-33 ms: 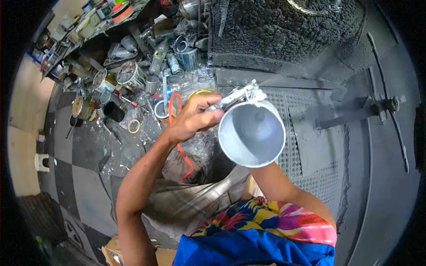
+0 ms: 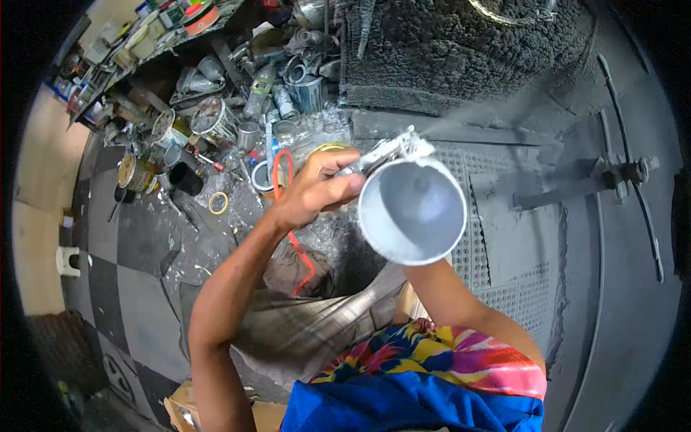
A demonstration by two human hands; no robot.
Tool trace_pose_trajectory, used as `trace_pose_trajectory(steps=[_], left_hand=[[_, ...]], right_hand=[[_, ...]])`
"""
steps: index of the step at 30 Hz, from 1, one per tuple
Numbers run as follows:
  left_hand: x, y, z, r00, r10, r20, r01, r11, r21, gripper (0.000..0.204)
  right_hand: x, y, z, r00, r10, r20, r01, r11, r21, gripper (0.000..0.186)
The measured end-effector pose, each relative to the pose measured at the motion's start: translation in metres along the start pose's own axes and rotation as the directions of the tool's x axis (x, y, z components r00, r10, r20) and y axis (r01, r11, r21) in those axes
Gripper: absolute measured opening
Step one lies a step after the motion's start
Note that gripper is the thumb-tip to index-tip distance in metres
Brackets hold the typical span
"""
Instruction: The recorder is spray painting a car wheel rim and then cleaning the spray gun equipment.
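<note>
My left hand is closed round the handle of a paint-smeared spray gun. A round, whitish-grey cup sits on the gun, its wide mouth facing me and its inner wall coated pale grey. From the gun's tip, a faint mist drifts toward the upper right. An orange-red hose hangs below my left hand. My right forearm reaches up behind the cup, which hides the right hand and whatever it may hold.
Paint cans, bottles and jars crowd the floor at the upper left, below a cluttered shelf. A roll of tape lies nearer. Crusted dark matting hangs ahead, with perforated mats and a metal rod fixture to the right.
The cup and spray gun have shifted slightly right, with the cup also a little higher. My left hand keeps its hold on the gun.
</note>
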State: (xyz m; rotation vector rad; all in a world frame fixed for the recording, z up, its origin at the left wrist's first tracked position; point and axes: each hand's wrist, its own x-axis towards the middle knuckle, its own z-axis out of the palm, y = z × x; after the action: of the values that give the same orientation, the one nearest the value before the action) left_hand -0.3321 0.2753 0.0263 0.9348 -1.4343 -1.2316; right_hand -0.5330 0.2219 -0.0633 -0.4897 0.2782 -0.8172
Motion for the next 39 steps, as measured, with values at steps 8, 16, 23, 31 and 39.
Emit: trace_pose_trajectory(steps=[8, 16, 23, 31, 39], left_hand=[[-0.025, -0.034, -0.039, 0.786, -0.344, -0.514, 0.278, 0.939, -0.204, 0.094], [-0.076, -0.094, -0.101, 0.401, -0.608, -0.686, 0.585, 0.746, -0.319, 0.079], [-0.059, -0.1, -0.088, 0.545, -0.72, -0.431, 0.677, 0.68, -0.28, 0.093], [-0.048, -0.112, -0.079, 0.547, -0.716, -0.434, 0.708, 0.672, -0.218, 0.084], [-0.062, -0.115, -0.064, 0.491, -0.771, -0.406, 0.773, 0.6, -0.205, 0.074]], right_hand=[[0.191, 0.056, -0.101, 0.954, 0.162, -0.252, -0.184, -0.347, -0.92, 0.056], [0.179, -0.006, -0.031, 0.977, 0.007, 0.214, 0.185, -0.533, -0.826, 0.045], [0.173, -0.055, 0.058, 0.838, -0.09, 0.538, 0.392, -0.588, -0.708, 0.037], [0.174, -0.042, 0.073, 0.871, -0.134, 0.472, 0.314, -0.587, -0.746, 0.043], [0.189, -0.023, 0.05, 0.929, 0.041, 0.368, 0.297, -0.676, -0.674, 0.043]])
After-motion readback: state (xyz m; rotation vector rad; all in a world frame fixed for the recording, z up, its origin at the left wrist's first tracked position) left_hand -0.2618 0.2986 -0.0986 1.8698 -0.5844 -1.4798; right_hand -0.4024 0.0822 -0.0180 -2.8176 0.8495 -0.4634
